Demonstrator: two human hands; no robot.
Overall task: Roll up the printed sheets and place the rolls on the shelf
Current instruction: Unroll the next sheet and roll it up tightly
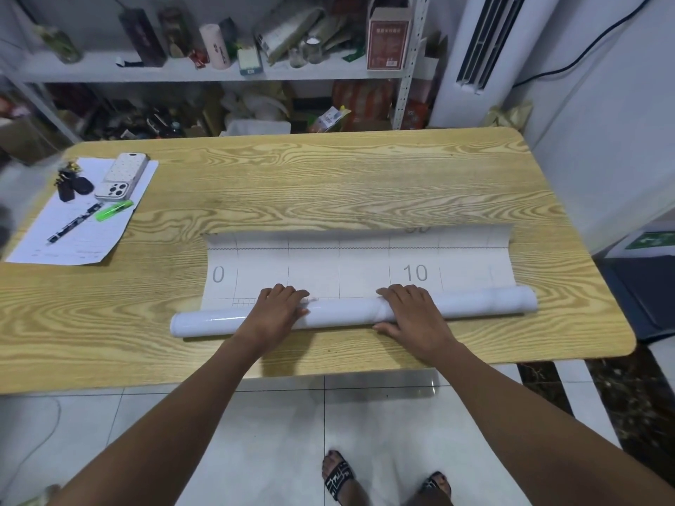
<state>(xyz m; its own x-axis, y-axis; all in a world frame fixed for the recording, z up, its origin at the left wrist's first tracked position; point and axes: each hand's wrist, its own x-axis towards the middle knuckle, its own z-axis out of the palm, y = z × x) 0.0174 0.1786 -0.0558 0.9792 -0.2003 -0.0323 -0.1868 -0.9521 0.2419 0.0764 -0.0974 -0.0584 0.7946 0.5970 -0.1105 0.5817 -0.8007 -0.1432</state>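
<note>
The printed sheet is pale and marked with a faint grid and large grey numerals, "0" beyond and to the left of the left hand and "10" just past the fingertips of the right hand. Its near part is wound into a glossy white roll, a long, slim tube lying on the wooden table close to the person's edge. The long axis runs left to right under both hands and is slightly skewed, so the end out past the right hand sits a little farther from the person than the end out past the left. The unrolled part lies flat beyond the fingers, and its far edge looks to curl upward. Both arms reach forward, nearly straight, with palms down. Each hand grips the roll, fingers curved over its top toward the far side. The right thumb rests against the near side; the left thumb is hidden.
</note>
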